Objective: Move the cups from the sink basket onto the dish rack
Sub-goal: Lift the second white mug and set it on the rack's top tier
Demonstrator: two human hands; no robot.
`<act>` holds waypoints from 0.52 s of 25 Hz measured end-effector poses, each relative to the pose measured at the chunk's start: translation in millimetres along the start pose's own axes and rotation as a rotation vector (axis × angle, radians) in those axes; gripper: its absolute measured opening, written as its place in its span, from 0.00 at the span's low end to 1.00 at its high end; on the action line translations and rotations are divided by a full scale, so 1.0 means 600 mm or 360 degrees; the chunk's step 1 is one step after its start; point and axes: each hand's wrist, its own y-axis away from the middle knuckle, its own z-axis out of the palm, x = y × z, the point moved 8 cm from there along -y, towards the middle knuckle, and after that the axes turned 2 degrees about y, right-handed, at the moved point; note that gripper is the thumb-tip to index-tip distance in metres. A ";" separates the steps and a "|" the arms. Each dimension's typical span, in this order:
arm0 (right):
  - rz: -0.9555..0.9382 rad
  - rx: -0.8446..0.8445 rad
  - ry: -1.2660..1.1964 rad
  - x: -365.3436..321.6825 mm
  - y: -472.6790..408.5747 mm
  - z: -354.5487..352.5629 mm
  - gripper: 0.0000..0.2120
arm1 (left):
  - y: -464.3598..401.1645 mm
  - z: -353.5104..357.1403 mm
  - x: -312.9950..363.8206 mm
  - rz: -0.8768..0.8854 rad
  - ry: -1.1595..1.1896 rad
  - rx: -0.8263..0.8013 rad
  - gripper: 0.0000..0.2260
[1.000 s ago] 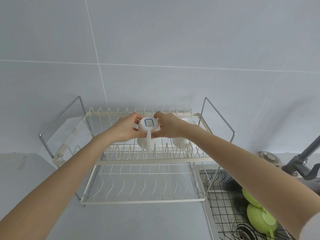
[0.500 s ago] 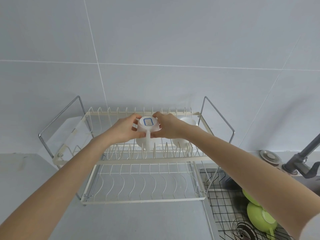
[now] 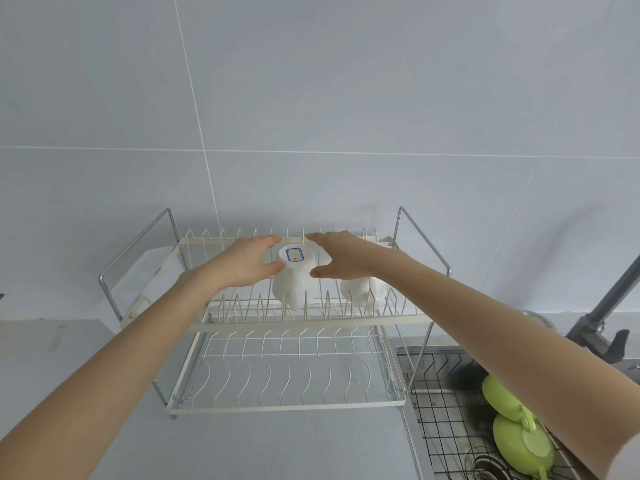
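Cups, two green below, two white above.
Glossy lime-green cups point(image 3: 523, 443) lie in the black wire sink basket point(image 3: 446, 393); on the two-tier cream wire dish rack point(image 3: 277, 405) on the grey table point(image 3: 242, 445), two smooth white cups stand inverted on the upper tier. Left hand point(image 3: 244, 263) and right hand point(image 3: 341, 256) are spread either side of the blue-labelled white cup point(image 3: 292, 277), the left touching it.

Left hand point(image 3: 244, 264): formerly clasped on the white cup point(image 3: 292, 280), now spread beside it, thumb perhaps touching. Right hand point(image 3: 341, 255): likewise released, fingers point(image 3: 317, 237) apart from the cup. Cup: now standing inverted on the dish rack point(image 3: 311, 320) upper tier.
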 end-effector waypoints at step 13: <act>0.0034 0.0265 0.0171 0.080 0.195 -0.075 0.30 | 0.113 -0.031 0.209 0.0208 -0.0709 0.0192 0.26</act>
